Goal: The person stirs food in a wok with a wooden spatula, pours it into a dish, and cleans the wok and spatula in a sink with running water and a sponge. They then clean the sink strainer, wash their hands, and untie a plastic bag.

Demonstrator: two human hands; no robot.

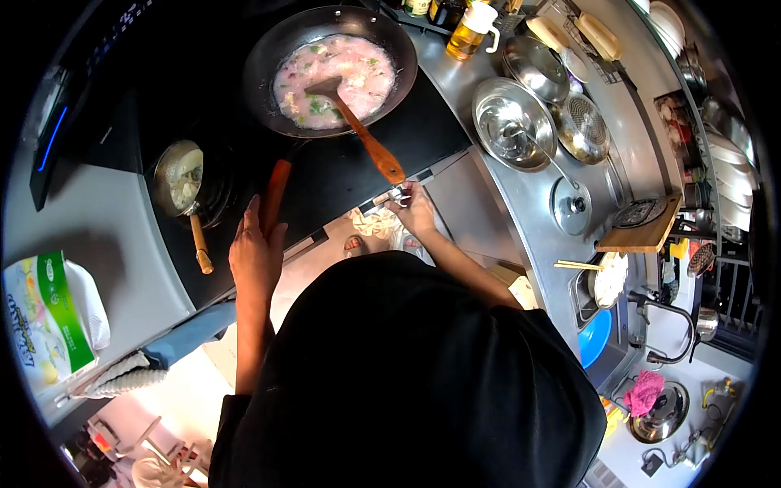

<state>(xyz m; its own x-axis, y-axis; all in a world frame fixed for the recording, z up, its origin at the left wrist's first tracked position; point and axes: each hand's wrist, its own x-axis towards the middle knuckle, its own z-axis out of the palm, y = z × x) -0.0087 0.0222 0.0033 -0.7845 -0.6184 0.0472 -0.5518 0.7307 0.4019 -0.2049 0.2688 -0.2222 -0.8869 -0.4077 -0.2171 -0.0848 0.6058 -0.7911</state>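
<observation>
A large dark wok sits on the black stovetop, holding a pinkish, soupy mixture with green bits. Across its rim leans a spatula with a brown wooden handle, its blade in the mixture and no hand on it. My left hand is closed around the lower end of the wok's wooden handle, between thumb and fingers. At the stove's front edge, the fingers of my right hand pinch a silvery control knob, just below the spatula's handle end.
Left of the wok stands a small pan with a wooden handle and pale food. The right counter bears a steel bowl with a ladle, a glass lid, an oil jug and a cutting board. A tissue pack lies left.
</observation>
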